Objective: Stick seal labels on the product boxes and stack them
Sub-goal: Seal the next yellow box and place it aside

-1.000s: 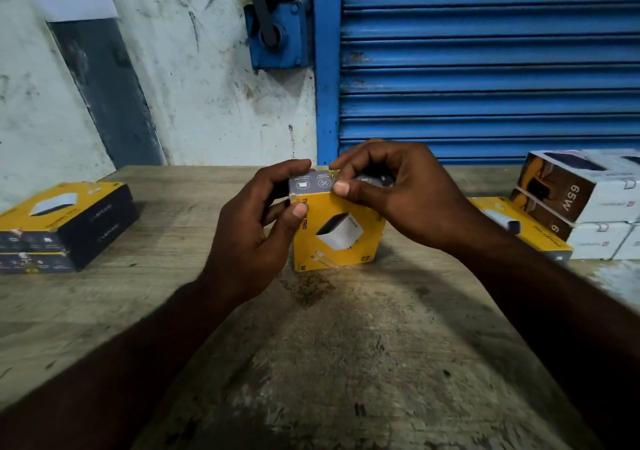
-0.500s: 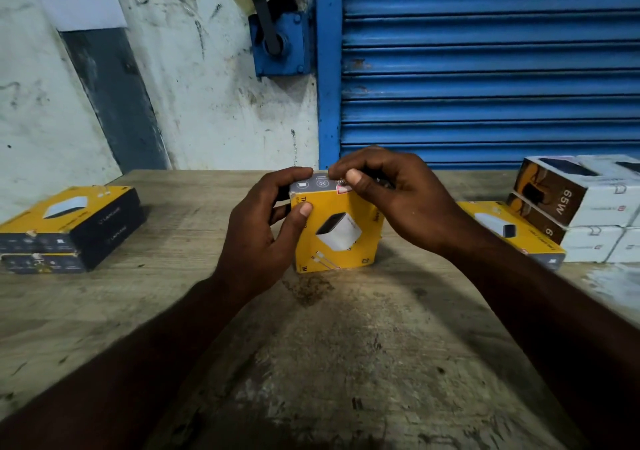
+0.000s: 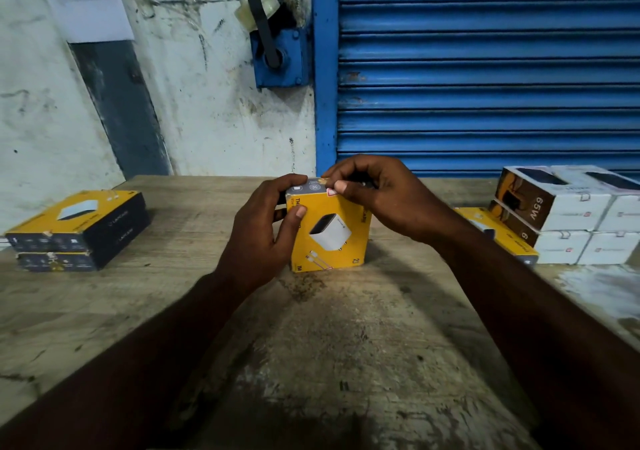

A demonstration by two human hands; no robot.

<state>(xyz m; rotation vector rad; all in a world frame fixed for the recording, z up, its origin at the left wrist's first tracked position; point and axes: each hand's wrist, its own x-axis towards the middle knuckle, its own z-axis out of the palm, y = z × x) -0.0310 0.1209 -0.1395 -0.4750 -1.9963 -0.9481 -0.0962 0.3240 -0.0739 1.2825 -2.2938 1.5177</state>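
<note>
At centre frame on the counter [image 3: 346, 363], the left hand [image 3: 263, 238] grips the yellow product box [image 3: 332, 238] with curled fingers while the right hand [image 3: 377, 197] pinches a small seal label [image 3: 331, 192] at its top edge.

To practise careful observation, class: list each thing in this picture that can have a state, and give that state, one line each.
yellow box: upright on the table, held by both hands.
seal label: at the box's top front edge, under the right thumb.
left hand: grips the box's left side.
right hand: thumb on the label, fingers curled over the box's top.
left boxes: stacked two high.
white boxes: stacked two high.
shutter: down.
</note>
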